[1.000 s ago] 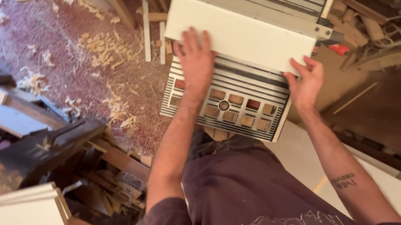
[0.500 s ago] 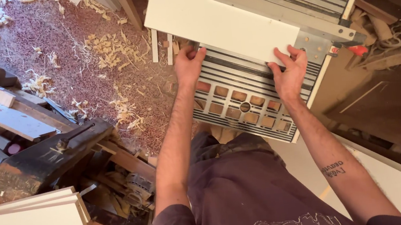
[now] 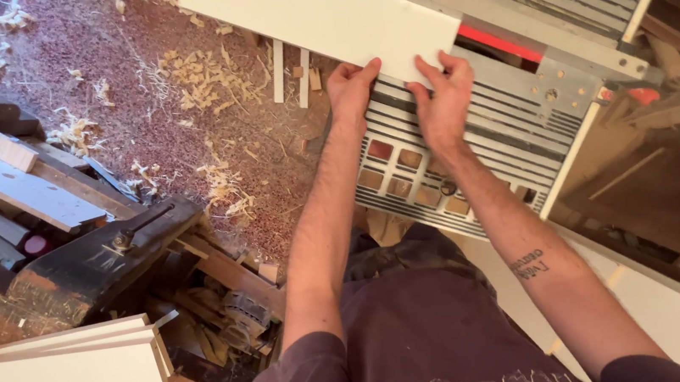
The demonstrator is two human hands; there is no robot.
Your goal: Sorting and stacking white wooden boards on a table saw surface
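- Sawdust and pale wood shavings (image 3: 199, 79) are covering the reddish workshop floor (image 3: 84, 41) beside a table saw, seen from above the person's head.
- Both hands are pressing on the near end of a long white board (image 3: 320, 14), set close together, fingers spread and lying on the board's edge rather than closing round it.
- The left hand (image 3: 353, 91) is sitting at the board's lower corner, fingertips on the white face.
- The right hand (image 3: 443, 102) is resting just beside it, fingers arching over the board's end.
- The white board is lying flat on the ribbed metal counter (image 3: 503, 125) of the saw, running up and left out past the counter's edge over the floor.
- A red insert (image 3: 502, 43) is showing in the counter just beyond the right hand.
- A white fence rail (image 3: 571, 158) is running along the counter's right side.
- Thin wood offcuts (image 3: 292, 73) are lying on the floor near the board.
- Stacked white panels (image 3: 58, 372) are sitting at the lower left, well apart from the hands, next to a dark machine (image 3: 100, 261).
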